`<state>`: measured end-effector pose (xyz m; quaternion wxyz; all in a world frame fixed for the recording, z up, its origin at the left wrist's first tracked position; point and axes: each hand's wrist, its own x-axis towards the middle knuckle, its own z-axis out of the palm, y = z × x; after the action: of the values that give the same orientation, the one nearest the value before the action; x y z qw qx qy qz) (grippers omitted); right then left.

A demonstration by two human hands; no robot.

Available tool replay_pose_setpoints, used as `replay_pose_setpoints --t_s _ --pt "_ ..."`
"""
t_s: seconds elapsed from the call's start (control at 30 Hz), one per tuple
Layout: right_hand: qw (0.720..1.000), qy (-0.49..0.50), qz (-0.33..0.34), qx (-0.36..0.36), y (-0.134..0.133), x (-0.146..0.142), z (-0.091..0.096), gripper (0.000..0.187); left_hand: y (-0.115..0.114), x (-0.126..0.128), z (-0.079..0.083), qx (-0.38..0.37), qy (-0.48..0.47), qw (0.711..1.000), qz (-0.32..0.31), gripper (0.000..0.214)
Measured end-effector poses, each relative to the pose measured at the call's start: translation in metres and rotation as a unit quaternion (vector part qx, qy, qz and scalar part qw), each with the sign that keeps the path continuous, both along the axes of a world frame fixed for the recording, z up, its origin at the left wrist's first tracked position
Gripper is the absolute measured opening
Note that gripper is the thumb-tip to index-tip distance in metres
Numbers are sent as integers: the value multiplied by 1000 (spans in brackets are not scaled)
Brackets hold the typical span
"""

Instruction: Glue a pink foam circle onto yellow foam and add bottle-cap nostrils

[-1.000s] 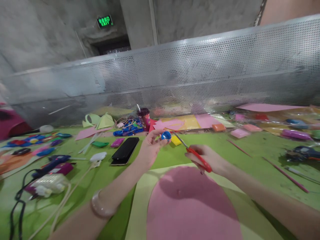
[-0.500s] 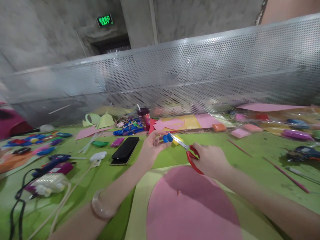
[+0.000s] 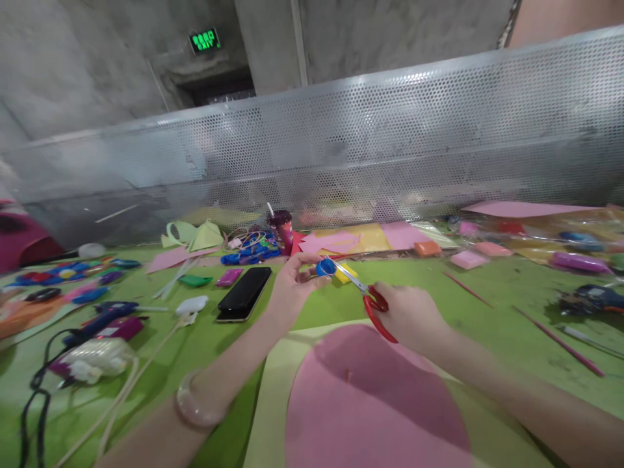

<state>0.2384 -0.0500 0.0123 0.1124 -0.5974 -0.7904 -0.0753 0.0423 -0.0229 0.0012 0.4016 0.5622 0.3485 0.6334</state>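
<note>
Between the thumb and fingers of my left hand (image 3: 294, 283) is a small blue round piece (image 3: 325, 267); its material is too small to make out. My right hand (image 3: 407, 312) grips the red handles of a pair of scissors (image 3: 358, 284). The silver blades point up and left, with their tips at the blue piece's right edge. Behind the blades a yellow block (image 3: 347, 273) lies on the green table. Below both hands lies a big pink paper circle (image 3: 375, 403) on a pale yellow-green sheet (image 3: 273, 390).
A black phone (image 3: 244, 290) lies left of my left hand. Farther left are a glue gun (image 3: 100, 320) and a power cord (image 3: 141, 351). A dark cup with a straw (image 3: 281, 231) stands behind. Pink sticks (image 3: 560, 341) lie at right. A perforated metal panel (image 3: 312, 156) borders the back.
The blue piece has turned slightly in my left hand, so its round face shows more. Both hands and the scissors stay in nearly the same place.
</note>
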Motion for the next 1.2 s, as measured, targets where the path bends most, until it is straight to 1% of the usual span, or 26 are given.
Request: replay_pose_setpoints --t_s 0.07,0.13,0.2,0.23,0.3,0.4,0.47,0.53,0.67,0.77,0.87,0.93,1.0,1.03,1.13,1.2 --pt "998 52 19 -42 1 2 2 19 2 -1 -1 -5 0 1000 -2 35" --pt "987 121 55 -88 2 3 3 21 3 -3 -1 -4 3 1000 0 35" --pt "976 168 86 -113 2 4 3 23 3 -3 -1 2 6 1000 8 35" --pt "974 174 92 -113 2 4 3 24 2 -3 -1 5 9 1000 12 34" --pt "981 149 85 -89 2 5 3 23 1 -2 -1 13 17 1000 14 32" --pt "997 56 47 -29 2 5 3 19 -1 0 -2 23 34 999 13 30" --pt "1000 -2 24 1 2 6 3 20 -2 1 -2 26 44 999 15 30" --pt "999 -33 14 19 2 5 2 24 -2 1 -3 27 47 998 14 30" --pt "998 -40 1 38 -1 2 -1 29 -3 2 -2 21 39 999 16 30" --pt "999 -36 -3 35 -3 0 -1 29 -4 2 0 13 31 999 24 31" --pt "1000 -10 0 11 -4 -1 1 25 -4 1 1 11 27 999 25 31" --pt "999 37 12 -24 -4 0 4 21 -3 0 1 17 24 999 23 30" --pt "991 109 41 -70 -4 1 6 19 -2 -1 2 27 23 999 19 29" --pt "982 152 61 -96 -4 2 7 19 -2 -2 2 32 25 999 19 30" --pt "938 273 109 -183 -4 4 9 18 -1 -4 3 39 32 999 20 30" --pt "904 335 115 -238 -4 5 9 18 0 -5 4 37 32 999 19 29"
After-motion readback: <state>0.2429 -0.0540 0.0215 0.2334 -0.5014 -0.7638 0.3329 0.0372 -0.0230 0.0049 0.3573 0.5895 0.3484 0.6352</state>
